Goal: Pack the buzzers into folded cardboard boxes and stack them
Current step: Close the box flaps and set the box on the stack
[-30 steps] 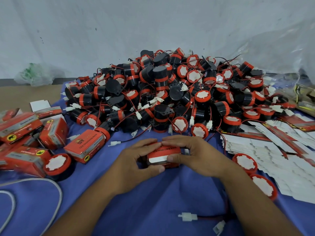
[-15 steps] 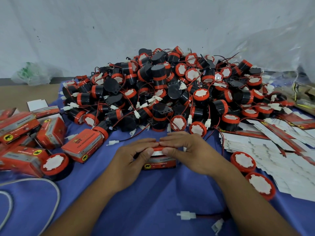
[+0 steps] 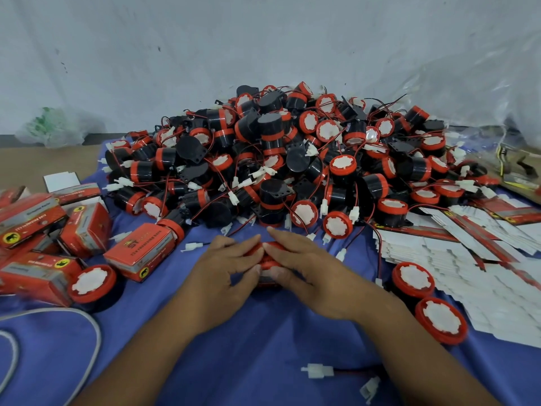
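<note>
- Head view, centre of the frame: the left hand [image 3: 222,271] and the right hand [image 3: 313,271] meet over one small red cardboard box [image 3: 268,260] that sits on the blue cloth [image 3: 234,361].
- Both hands grip the box. Their fingers curl over its top and far side, the fingertips nearly touch each other, and the thumbs press its near face.
- Only slivers of the box show between the fingers, so whether its flaps are closed cannot be told.
- Just above the hands, a big pile of buzzers [image 3: 292,159] fills the middle of the frame. They are black cylinders with red rims, white faces, thin red and black wires and white plugs.
- Left of the hands, a closed red box [image 3: 140,256] lies at an angle, touching the edge of the pile.
- Further left, a loose cluster of packed boxes [image 3: 35,230] lies jumbled, with one buzzer [image 3: 92,284] face-up at its near side.
- Right of the hands, two buzzers [image 3: 412,279] stand face-up beside a spread of flat box blanks [image 3: 468,259], mostly white side up.
- At lower centre, a white plug [image 3: 317,371] lies on the cloth near the right forearm.
- At lower left, a grey cable [image 3: 87,332] curves across the cloth.
- At upper left, a crumpled plastic bag [image 3: 55,127] sits against the pale wall.
</note>
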`<action>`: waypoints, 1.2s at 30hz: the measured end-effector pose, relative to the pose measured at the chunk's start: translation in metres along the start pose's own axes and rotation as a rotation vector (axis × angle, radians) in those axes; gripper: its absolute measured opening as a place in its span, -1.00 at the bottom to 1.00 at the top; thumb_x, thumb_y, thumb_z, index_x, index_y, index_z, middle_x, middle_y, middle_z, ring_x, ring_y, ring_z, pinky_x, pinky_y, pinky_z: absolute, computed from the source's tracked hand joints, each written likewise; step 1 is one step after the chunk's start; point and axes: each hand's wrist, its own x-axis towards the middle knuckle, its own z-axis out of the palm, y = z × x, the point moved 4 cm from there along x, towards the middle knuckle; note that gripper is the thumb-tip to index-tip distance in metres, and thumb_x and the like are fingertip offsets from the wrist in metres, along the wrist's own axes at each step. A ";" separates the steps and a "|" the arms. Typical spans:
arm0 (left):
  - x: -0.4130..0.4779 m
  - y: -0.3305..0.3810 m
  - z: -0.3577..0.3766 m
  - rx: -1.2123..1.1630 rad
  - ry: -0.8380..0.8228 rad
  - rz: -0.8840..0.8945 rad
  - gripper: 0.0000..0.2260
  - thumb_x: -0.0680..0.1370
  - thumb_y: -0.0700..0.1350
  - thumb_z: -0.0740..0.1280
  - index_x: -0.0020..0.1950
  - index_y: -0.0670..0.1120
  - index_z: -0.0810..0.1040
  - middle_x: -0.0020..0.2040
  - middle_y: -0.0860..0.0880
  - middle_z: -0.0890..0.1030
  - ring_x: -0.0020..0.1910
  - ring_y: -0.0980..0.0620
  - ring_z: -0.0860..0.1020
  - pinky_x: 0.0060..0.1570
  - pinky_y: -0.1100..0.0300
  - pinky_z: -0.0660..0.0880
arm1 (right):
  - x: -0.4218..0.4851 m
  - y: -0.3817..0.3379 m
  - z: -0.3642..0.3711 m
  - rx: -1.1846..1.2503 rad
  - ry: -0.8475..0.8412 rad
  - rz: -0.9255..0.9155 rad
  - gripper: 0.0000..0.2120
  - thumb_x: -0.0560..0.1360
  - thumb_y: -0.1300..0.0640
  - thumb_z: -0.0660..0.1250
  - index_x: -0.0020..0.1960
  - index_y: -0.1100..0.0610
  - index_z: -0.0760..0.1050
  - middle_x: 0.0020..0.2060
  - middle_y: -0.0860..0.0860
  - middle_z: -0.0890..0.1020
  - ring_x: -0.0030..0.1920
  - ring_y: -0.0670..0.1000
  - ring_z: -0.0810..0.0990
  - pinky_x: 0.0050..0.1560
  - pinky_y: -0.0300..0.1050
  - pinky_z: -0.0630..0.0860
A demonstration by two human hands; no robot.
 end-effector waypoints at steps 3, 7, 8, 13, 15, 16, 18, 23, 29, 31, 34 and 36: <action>-0.001 0.002 -0.001 0.089 0.014 0.044 -0.63 0.56 -0.02 0.41 0.34 -0.12 0.58 0.37 0.15 0.41 0.30 0.00 0.39 0.29 0.18 0.35 | -0.004 0.002 0.003 0.019 -0.065 0.043 -0.38 0.60 -0.19 0.08 0.61 -0.04 0.11 0.61 -0.17 -0.11 0.59 -0.17 -0.21 0.59 -0.10 -0.05; -0.001 0.003 0.001 0.012 0.001 0.014 -0.52 0.50 0.06 0.36 0.37 -0.11 0.52 0.42 0.07 0.42 0.49 0.00 0.28 0.45 0.11 0.23 | -0.004 0.006 0.007 0.084 0.044 0.009 -0.46 0.63 0.06 0.26 0.57 0.02 0.21 0.61 -0.11 0.02 0.61 -0.08 -0.07 0.59 -0.06 0.05; -0.001 0.002 0.002 -0.017 0.002 -0.006 -0.53 0.50 0.04 0.34 0.38 -0.08 0.48 0.41 0.08 0.41 0.49 0.03 0.28 0.46 0.16 0.22 | -0.003 0.006 0.006 0.117 0.120 -0.001 -0.49 0.61 0.12 0.31 0.53 0.04 0.30 0.59 -0.08 0.14 0.60 -0.04 0.03 0.57 -0.04 0.12; 0.000 -0.003 0.005 -0.096 0.027 -0.094 -0.58 0.53 -0.07 0.38 0.38 -0.02 0.44 0.42 0.11 0.39 0.45 0.07 0.35 0.45 0.29 0.26 | -0.004 0.012 -0.002 0.182 0.483 -0.064 -0.70 0.49 0.20 0.45 0.21 0.23 0.62 0.28 -0.06 0.54 0.32 -0.12 0.51 0.29 -0.12 0.52; 0.000 -0.002 0.004 -0.109 0.059 -0.079 -0.61 0.53 -0.11 0.38 0.36 -0.03 0.48 0.43 0.06 0.42 0.46 0.03 0.37 0.45 0.07 0.34 | -0.004 0.018 -0.002 0.356 0.474 0.039 -0.76 0.52 0.19 0.43 0.17 0.20 0.66 0.24 -0.11 0.60 0.31 -0.16 0.53 0.28 -0.14 0.54; 0.000 -0.001 0.004 -0.112 0.065 -0.063 -0.62 0.54 -0.10 0.36 0.36 -0.01 0.47 0.44 0.06 0.42 0.47 0.02 0.35 0.45 0.03 0.34 | -0.004 0.022 -0.002 0.444 0.449 0.105 -0.81 0.52 0.19 0.43 0.12 0.18 0.69 0.19 -0.13 0.65 0.29 -0.18 0.55 0.27 -0.13 0.55; -0.001 0.002 0.003 -0.083 0.067 0.012 -0.64 0.55 -0.15 0.35 0.35 -0.01 0.50 0.44 0.04 0.43 0.50 -0.02 0.31 0.46 0.06 0.30 | -0.003 0.020 -0.005 0.465 0.431 0.122 -0.92 0.51 0.20 0.45 -0.04 0.17 0.72 0.04 -0.11 0.70 0.24 -0.17 0.58 0.23 -0.16 0.55; 0.002 0.009 0.005 -0.029 0.075 0.109 -0.71 0.53 -0.11 0.35 0.24 -0.11 0.64 0.35 -0.01 0.53 0.46 -0.10 0.38 0.43 0.15 0.32 | 0.000 0.003 -0.013 0.213 0.383 -0.096 -0.87 0.53 0.30 0.42 -0.18 0.30 0.56 -0.07 0.10 0.60 0.07 0.07 0.62 0.33 -0.16 0.46; 0.005 0.005 0.009 -0.136 0.126 0.054 -0.85 0.52 -0.32 0.43 0.06 -0.18 0.68 0.25 0.24 0.49 0.42 0.36 0.30 0.35 0.42 0.30 | -0.003 0.011 -0.007 0.355 0.244 -0.044 -0.89 0.53 0.35 0.37 0.01 0.21 0.61 0.19 -0.04 0.54 0.20 0.00 0.58 0.15 -0.02 0.55; 0.006 0.004 0.009 -0.104 0.116 0.078 -0.85 0.53 -0.35 0.41 0.07 -0.20 0.67 0.27 0.17 0.51 0.45 0.24 0.30 0.39 0.31 0.33 | -0.003 0.017 -0.003 0.485 0.207 0.053 -0.78 0.50 0.41 0.34 0.02 0.16 0.63 0.24 -0.09 0.50 0.14 0.14 0.61 0.11 0.15 0.57; 0.004 0.003 0.010 -0.031 0.060 0.102 -0.72 0.53 -0.33 0.40 0.23 -0.16 0.65 0.35 0.00 0.53 0.50 -0.07 0.31 0.43 0.05 0.33 | -0.002 0.026 -0.001 0.466 0.175 0.105 -0.82 0.50 0.39 0.37 -0.02 0.16 0.65 0.27 -0.10 0.48 0.10 0.19 0.61 0.07 0.17 0.56; 0.004 0.005 0.009 -0.010 0.050 0.119 -0.70 0.52 -0.29 0.43 0.25 -0.15 0.64 0.37 -0.02 0.51 0.50 -0.08 0.29 0.43 -0.01 0.31 | -0.001 0.024 -0.002 0.416 0.163 0.068 -0.83 0.51 0.28 0.42 -0.03 0.03 0.68 0.27 -0.15 0.47 0.16 0.02 0.59 0.14 0.00 0.56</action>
